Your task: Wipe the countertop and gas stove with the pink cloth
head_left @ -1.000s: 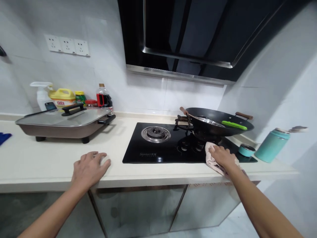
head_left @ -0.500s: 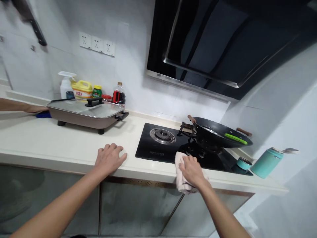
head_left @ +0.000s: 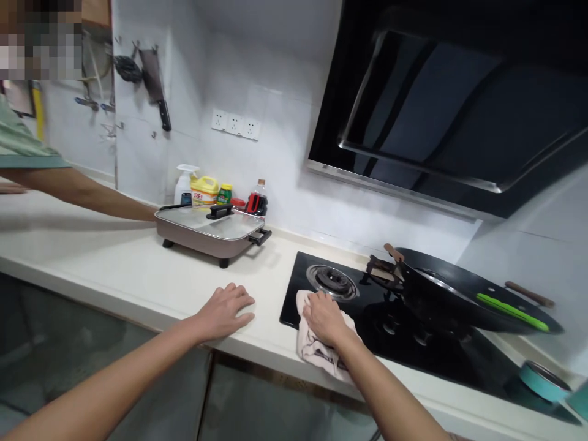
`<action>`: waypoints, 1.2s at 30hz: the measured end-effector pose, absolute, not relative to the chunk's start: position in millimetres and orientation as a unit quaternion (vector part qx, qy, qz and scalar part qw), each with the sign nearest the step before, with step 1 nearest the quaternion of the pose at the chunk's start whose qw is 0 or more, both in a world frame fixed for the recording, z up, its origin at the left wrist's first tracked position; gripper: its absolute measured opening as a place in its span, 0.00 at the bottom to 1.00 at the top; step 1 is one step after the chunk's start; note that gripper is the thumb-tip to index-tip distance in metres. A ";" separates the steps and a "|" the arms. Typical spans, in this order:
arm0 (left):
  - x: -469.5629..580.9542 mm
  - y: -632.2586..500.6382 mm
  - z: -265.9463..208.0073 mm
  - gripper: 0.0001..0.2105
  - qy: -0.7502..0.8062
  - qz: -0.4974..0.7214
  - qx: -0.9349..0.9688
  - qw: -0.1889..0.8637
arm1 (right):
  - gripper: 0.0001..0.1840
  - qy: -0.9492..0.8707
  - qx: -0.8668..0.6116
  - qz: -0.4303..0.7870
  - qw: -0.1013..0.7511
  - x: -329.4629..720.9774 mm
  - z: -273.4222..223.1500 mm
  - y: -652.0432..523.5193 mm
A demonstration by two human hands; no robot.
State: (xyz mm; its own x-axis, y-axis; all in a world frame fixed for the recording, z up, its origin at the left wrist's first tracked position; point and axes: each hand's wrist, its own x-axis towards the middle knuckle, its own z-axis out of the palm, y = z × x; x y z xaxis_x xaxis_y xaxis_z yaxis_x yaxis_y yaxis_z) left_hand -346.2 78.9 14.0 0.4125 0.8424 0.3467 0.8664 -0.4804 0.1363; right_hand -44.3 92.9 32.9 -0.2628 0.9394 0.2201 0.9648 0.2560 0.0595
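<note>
My right hand [head_left: 325, 318] presses a pale pink cloth [head_left: 316, 355] onto the front left part of the black gas hob [head_left: 287, 309], below the bare left burner [head_left: 332, 280]. Part of the cloth drapes over the counter's front edge. With its fingers apart, my left hand [head_left: 226, 312] rests on the white countertop [head_left: 138, 269], to the left of the hob, and holds nothing. On the hob's right side stands a black wok [head_left: 441, 300] with wooden handles. A green-handled utensil [head_left: 512, 311] lies across its rim.
A lidded electric pan [head_left: 202, 240] stands left of the hob, with cleaning bottles [head_left: 204, 190] and a dark sauce bottle [head_left: 257, 199] behind. Another person's arm [head_left: 101, 196] reaches behind the pan. A teal cup [head_left: 544, 381] sits at the right. The range hood [head_left: 413, 116] overhangs the hob.
My right hand has slid the cloth leftward and inward, from the hob's front edge toward the left burner. My view has turned left, showing more of the other person's arm. My left hand stays on the counter.
</note>
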 end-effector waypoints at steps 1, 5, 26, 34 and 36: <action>-345.3 77.0 14.5 0.16 -0.506 -0.189 -0.841 0.033 | 0.20 -0.789 -0.603 -0.092 0.070 -48.3 32.7 103.1; -339.6 70.0 15.3 0.14 -0.512 -0.214 -0.832 0.020 | 0.21 -0.782 -0.611 -0.096 0.078 -68.2 30.9 148.1; -339.9 71.9 -1.1 0.15 -0.533 -0.375 -0.755 -0.075 | 0.23 -0.763 -0.633 -0.091 0.101 -103.3 28.5 237.8; -340.3 76.2 -5.6 0.13 -0.573 -0.368 -0.732 -0.039 | 0.27 -0.817 -0.563 -0.040 0.121 -105.5 29.4 137.3; -340.1 77.0 -5.6 0.12 -0.579 -0.363 -0.729 -0.031 | 0.24 -0.832 -0.536 -0.031 0.142 -104.2 23.4 112.0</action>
State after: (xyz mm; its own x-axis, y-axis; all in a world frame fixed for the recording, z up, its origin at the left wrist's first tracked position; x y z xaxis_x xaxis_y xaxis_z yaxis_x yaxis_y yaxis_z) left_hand -340.1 77.0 -5.6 0.0660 0.8671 0.4938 0.8221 -0.3277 0.4656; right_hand -104.2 112.0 23.4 -0.3859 0.8826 0.2685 0.8999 0.4242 -0.1009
